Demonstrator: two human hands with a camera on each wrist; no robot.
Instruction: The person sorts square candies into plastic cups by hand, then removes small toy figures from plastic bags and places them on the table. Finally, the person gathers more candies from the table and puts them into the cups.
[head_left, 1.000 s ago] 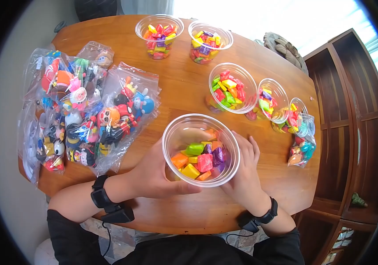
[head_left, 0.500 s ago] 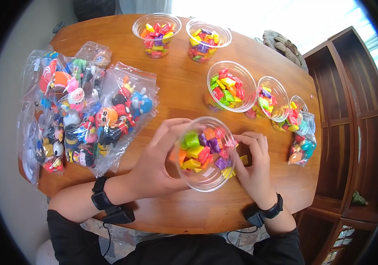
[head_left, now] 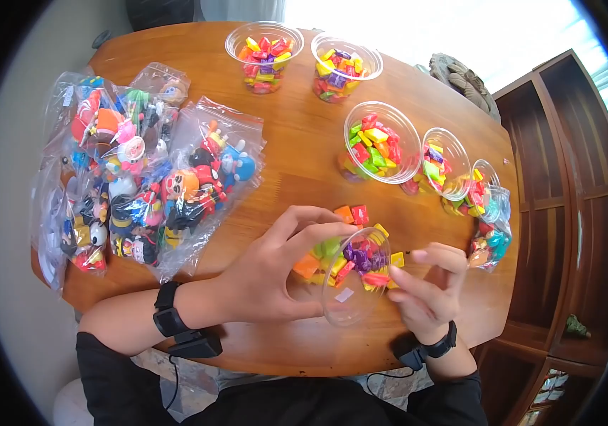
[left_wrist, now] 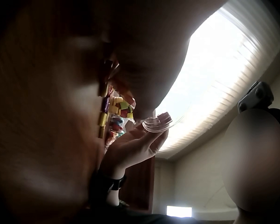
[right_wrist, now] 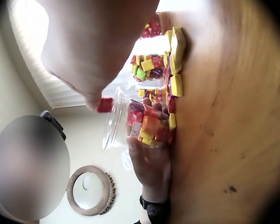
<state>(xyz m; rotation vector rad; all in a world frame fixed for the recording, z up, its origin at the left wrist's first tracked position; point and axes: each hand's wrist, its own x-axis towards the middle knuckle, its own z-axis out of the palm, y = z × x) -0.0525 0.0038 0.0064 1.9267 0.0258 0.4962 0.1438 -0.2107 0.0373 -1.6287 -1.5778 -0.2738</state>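
Observation:
My left hand point(head_left: 261, 273) grips a clear plastic cup point(head_left: 339, 298), tipped with its mouth toward my right hand. Wrapped candies point(right_wrist: 149, 126) in several colours show inside through its wall. My right hand point(head_left: 428, 295) is at the mouth of the cup, pinching a red candy point(right_wrist: 105, 105) between its fingertips beside the rim. On the wood behind and around the cup lie loose candies, among them an orange one point(head_left: 344, 214) and a yellow one point(head_left: 397, 260).
Several clear cups of candies, one of them point(head_left: 382, 142) close behind my hands, stand along the table's far and right sides. Bags of small toy figures point(head_left: 140, 177) cover the left side. Another toy bag point(head_left: 490, 245) lies at the right edge. A wooden cabinet point(head_left: 560, 213) stands beyond.
Both hands held the cup upright; my right hand has come away from it and now pinches a candy. The cup has tipped to the right. Loose candies have come into view.

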